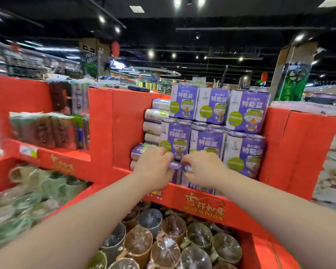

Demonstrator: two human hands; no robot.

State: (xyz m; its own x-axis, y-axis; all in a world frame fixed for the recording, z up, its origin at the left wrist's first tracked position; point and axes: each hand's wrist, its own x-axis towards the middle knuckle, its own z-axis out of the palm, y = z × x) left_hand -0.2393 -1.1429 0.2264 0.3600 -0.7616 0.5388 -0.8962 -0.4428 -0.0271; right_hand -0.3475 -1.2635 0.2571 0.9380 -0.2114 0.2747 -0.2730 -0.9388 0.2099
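Against the red cardboard display stand [124, 123], head view: the purple film-wrapped pack of rolls [175, 166] sits at the shelf's front edge, at 12 o'clock from the person, touching the stack behind it.
Left hand [153, 167]: fingers curled over the pack's top at its 9 o'clock side, clamped on it.
Right hand [202, 167]: fingers pinch the pack's top at its 3 o'clock side, also gripping.
Step in hand: probably lifting this pack out of the front row, or seating it there.
Doing it well: hold both grips level and raise the pack straight up rather than dragging it. That keeps the film off the gold-lettered front lip [204, 208] and leaves the leaning rows behind undisturbed.
Count, upright purple duck-printed packs [211, 105]: three on top and three beneath. With the held one, that makes seven.
Count, white packs lying sideways [153, 115] at the stack's 9 o'clock: about six, the lower ones blurred.
Count, film-wrapped brown and grey cups [138, 243] in the bin at 6 o'clock: a dozen or more; an exact count cannot be made.
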